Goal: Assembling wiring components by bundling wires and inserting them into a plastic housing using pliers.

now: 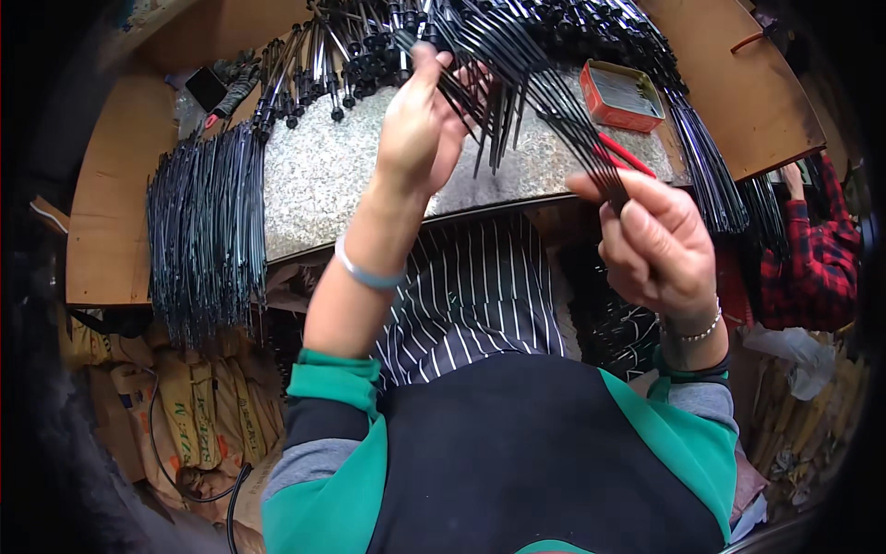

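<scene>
A fan of thin black umbrella ribs [565,103] stretches above the near edge of the worktop. Its gathered lower ends are pinched between the thumb and fingers of my right hand [660,242], on the right. My left hand [417,134] is raised left of centre, thumb up, with its fingers curled about the black ribs of the same umbrella frame. Shorter black ribs [498,125] hang down beside those fingers. Slight blur and overlapping ribs partly hide the left fingertips.
More umbrella frames with silver shafts [318,65] are piled along the back. Bundles of dark ribs overhang the front edge at left [208,231] and right [706,166]. On the speckled worktop [314,175] lie a red tin [623,109] and a red-handled tool [628,155]. Another person's plaid sleeve [812,268] shows far right.
</scene>
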{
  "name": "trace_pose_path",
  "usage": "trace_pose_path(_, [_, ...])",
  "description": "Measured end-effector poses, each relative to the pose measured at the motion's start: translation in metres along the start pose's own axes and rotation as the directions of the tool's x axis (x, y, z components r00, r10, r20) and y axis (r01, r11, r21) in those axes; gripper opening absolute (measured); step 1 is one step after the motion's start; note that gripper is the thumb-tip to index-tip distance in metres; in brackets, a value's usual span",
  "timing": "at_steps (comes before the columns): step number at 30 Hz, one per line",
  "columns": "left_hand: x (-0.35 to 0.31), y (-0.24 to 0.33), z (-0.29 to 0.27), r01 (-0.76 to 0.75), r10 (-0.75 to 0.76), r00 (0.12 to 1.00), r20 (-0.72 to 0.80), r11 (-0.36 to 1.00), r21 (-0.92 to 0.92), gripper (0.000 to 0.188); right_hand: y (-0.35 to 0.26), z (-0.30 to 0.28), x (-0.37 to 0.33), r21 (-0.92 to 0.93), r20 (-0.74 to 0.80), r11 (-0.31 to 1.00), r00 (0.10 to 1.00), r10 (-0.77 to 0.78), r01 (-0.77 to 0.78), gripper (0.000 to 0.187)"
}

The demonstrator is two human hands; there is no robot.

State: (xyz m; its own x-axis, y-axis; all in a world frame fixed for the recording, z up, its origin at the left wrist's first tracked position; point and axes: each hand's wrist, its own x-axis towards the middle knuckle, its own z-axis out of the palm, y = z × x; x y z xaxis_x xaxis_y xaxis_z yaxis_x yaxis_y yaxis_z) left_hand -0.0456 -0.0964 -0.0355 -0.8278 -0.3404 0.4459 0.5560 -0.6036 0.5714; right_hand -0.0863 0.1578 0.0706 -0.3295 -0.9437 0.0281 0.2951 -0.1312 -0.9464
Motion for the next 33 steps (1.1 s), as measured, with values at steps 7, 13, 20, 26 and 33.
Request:
trace_pose_path(7, [0.032, -0.006, 0.074, -0.089, -0.014, 0.978, 0.208, 0.874, 0.478, 0.020, 0.117, -0.047, -0.034, -0.621, -0.064, 0.764, 0.961, -0.270, 0.174, 0.014])
trace_pose_path(13, [0.012, -0.019, 0.042, -0.087, -0.147, 0.965, 0.215, 0.596, 0.798, 0.019, 0.190, -0.082, -0.004, -0.833, -0.068, 0.526, 0.913, -0.403, 0.170, 0.009])
trace_pose_path(20, [-0.016, -0.022, 0.013, -0.131, -0.206, 0.964, 0.168, 0.182, 0.975, 0.015, 0.162, -0.095, -0.003, -0.950, -0.196, 0.220, 0.972, 0.128, -0.221, 0.019])
trace_pose_path(26, [-0.018, -0.016, 0.031, -0.244, -0.225, 0.950, 0.215, -0.111, 0.963, 0.021, 0.096, -0.084, 0.059, -0.906, -0.072, 0.417, 0.941, -0.331, 0.077, 0.020])
trace_pose_path(33, [-0.023, -0.023, 0.020, -0.229, -0.002, 0.973, 0.230, 0.083, 0.970, 0.036, 0.121, -0.104, 0.117, -0.819, 0.231, 0.403, 0.877, -0.420, 0.409, 0.023])
